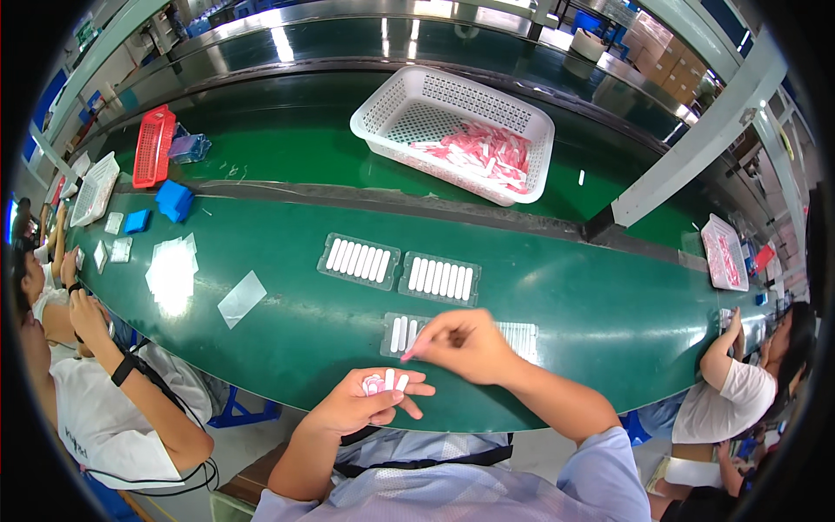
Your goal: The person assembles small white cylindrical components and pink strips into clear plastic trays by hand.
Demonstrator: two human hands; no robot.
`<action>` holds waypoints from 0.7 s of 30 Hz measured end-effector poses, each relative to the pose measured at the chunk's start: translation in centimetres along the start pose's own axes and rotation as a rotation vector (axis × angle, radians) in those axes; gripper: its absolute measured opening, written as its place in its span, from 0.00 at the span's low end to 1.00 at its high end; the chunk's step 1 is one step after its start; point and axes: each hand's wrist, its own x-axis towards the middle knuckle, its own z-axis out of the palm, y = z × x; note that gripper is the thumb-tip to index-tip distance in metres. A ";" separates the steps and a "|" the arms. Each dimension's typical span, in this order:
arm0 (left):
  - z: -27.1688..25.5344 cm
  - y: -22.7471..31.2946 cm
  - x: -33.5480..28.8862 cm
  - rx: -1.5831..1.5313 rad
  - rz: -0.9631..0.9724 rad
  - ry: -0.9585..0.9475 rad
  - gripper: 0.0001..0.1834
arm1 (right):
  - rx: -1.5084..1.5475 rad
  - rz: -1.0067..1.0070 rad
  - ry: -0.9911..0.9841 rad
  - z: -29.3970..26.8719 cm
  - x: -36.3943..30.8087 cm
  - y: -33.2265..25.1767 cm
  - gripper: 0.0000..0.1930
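Observation:
My left hand (370, 398) lies palm up at the near edge of the green belt (287, 326), cupping several small white and pink sticks (387, 381). My right hand (465, 344) pinches one stick at its fingertips and hovers over a clear tray (402, 333) that holds a few white sticks; the hand hides the tray's middle. Two more clear trays, one on the left (358, 260) and one on the right (440, 278), lie farther out, each filled with a row of white sticks.
A white basket (452, 130) with pink sticks stands on the far belt. A red basket (154, 145), blue pads (174, 200) and clear bags (171, 274) lie at left. Seated people work on the left (113, 383) and on the right (739, 383).

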 end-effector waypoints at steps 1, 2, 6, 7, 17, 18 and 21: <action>-0.2 0.0 -0.1 -0.001 0.003 0.002 0.20 | 0.075 -0.026 0.118 -0.6 -0.2 0.2 0.04; -0.4 0.1 -0.3 -0.028 0.019 0.015 0.19 | 0.150 -0.052 0.236 -1.2 -0.3 0.3 0.03; -1.5 -0.2 -0.5 -0.095 0.046 0.090 0.19 | -0.882 -0.678 0.411 -1.8 -0.7 1.4 0.06; -1.4 -0.3 -0.4 -0.103 0.072 0.135 0.20 | -0.994 -0.642 0.358 -1.5 -1.1 2.2 0.08; -1.2 0.5 0.0 -0.162 0.157 0.104 0.21 | -1.045 -0.482 0.075 -1.9 -1.7 1.1 0.21; -1.1 0.6 -0.1 -0.166 0.163 0.096 0.21 | -1.045 -0.483 0.074 -1.8 -1.8 0.9 0.21; -0.6 0.9 0.2 -0.143 0.178 0.061 0.21 | -0.771 -0.518 0.183 -0.7 -2.3 0.0 0.15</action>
